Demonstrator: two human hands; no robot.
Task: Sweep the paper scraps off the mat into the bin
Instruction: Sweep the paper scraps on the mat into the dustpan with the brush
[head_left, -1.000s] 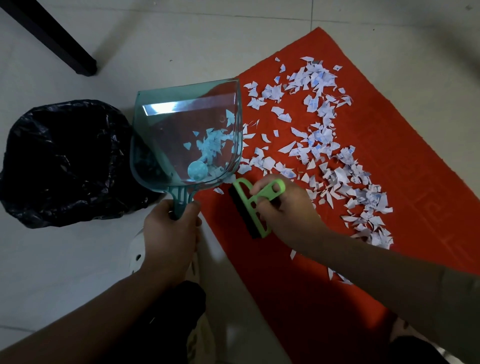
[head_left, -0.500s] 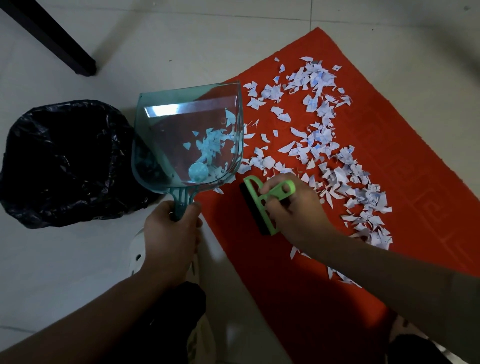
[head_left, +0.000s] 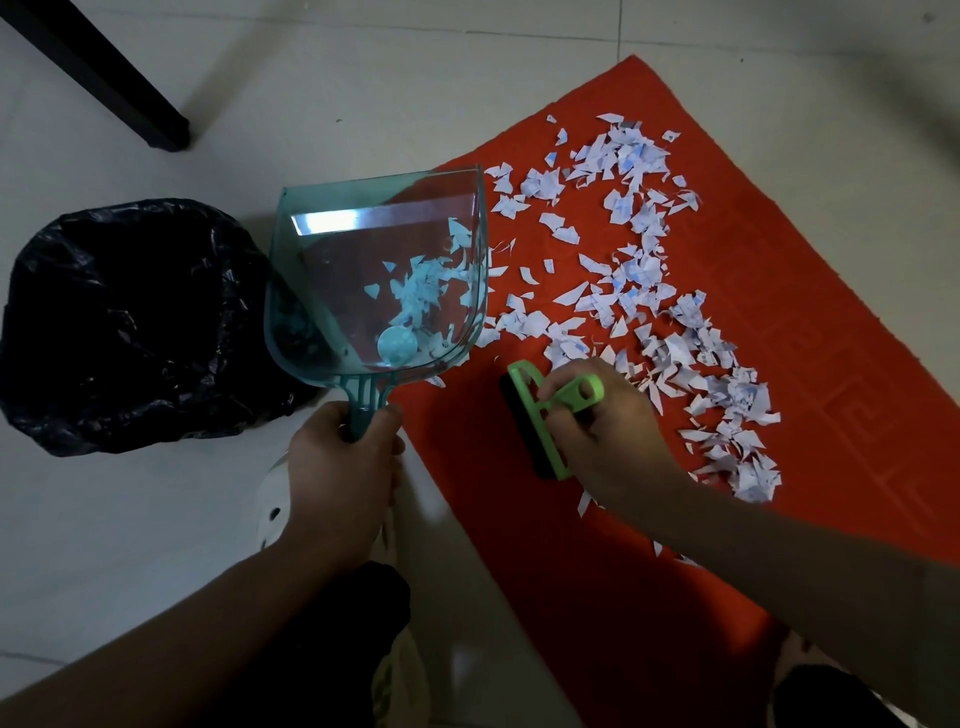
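White paper scraps (head_left: 639, 291) lie scattered over the red mat (head_left: 779, 322). My left hand (head_left: 343, 467) grips the handle of a clear teal dustpan (head_left: 337, 270), which rests at the mat's left edge with several scraps inside. My right hand (head_left: 602, 431) grips the handle of a green brush (head_left: 540, 410) with dark bristles, set on the mat just right of the dustpan. The bin, lined with a black bag (head_left: 130, 322), stands on the floor left of the dustpan.
A dark furniture leg (head_left: 104, 78) crosses the upper left on the pale tiled floor (head_left: 363, 93). A white perforated shoe (head_left: 270, 514) shows below my left hand. A few stray scraps (head_left: 584, 501) lie under my right forearm.
My right hand has shifted the green brush a little to the right and up along the mat toward the scraps. The dustpan has nudged slightly to the right.
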